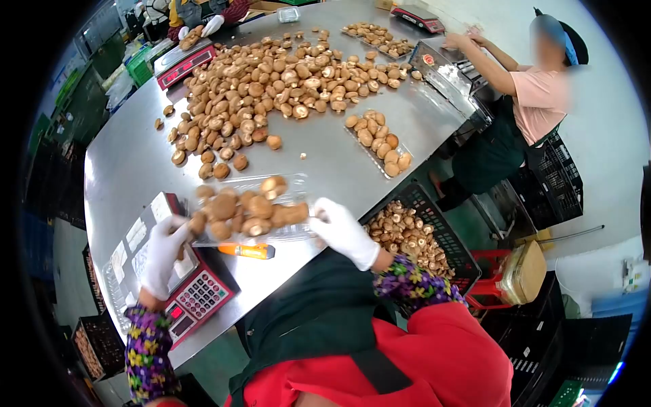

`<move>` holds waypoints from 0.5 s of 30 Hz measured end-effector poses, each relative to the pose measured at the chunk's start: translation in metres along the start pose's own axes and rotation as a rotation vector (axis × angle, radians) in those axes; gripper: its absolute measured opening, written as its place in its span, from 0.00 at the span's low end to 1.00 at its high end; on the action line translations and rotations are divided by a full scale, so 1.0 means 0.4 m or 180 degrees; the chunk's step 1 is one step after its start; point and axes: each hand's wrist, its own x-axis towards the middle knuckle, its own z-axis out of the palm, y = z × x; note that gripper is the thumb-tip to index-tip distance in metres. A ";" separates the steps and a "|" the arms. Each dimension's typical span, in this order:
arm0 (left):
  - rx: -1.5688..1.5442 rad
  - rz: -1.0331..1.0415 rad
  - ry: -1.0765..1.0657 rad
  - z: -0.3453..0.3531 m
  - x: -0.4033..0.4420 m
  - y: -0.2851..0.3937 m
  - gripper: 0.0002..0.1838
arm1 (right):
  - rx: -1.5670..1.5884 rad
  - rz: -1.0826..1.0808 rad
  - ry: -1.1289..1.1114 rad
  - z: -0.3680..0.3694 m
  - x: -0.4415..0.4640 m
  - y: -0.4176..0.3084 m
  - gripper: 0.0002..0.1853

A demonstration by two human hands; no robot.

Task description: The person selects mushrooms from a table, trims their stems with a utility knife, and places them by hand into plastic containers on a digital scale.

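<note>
A clear plastic tray [296, 233] of brown shiitake mushrooms [239, 209] is held between my two white-gloved hands, slightly blurred. My left hand [165, 254] is closed at the tray's left end, above a red and silver scale [198, 296]. Brown mushroom shows by its fingers, and its exact grip is partly hidden. My right hand [344, 233] pinches the tray's right edge. Just below the tray, an orange-handled tool [247, 251] lies on the metal table. Behind the tray is another clear tray [288, 183], partly covered by the mushrooms.
A large mushroom pile [264, 81] spreads over the table [135, 163]. A filled tray [378, 144] lies to the right, above a black crate [451, 237] of mushrooms on the floor. One co-worker [539, 95] stands at a machine; another's gloved hands [212, 25] are beside a far scale [184, 64].
</note>
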 end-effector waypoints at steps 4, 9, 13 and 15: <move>0.0334 0.0373 -0.0434 0.234 0.204 0.044 0.11 | 0.0052 0.0192 0.0733 -0.161 -0.072 0.058 0.04; 0.0589 0.0442 -0.0723 0.475 0.359 0.091 0.11 | 0.0374 0.0279 0.1224 -0.260 -0.094 0.187 0.06; 0.1257 0.0818 -0.0842 0.570 0.477 0.072 0.12 | 0.0586 0.0686 0.1419 -0.285 -0.084 0.229 0.05; 0.1089 0.0805 -0.0886 0.582 0.491 0.066 0.12 | 0.1017 0.0709 0.1772 -0.285 -0.068 0.232 0.05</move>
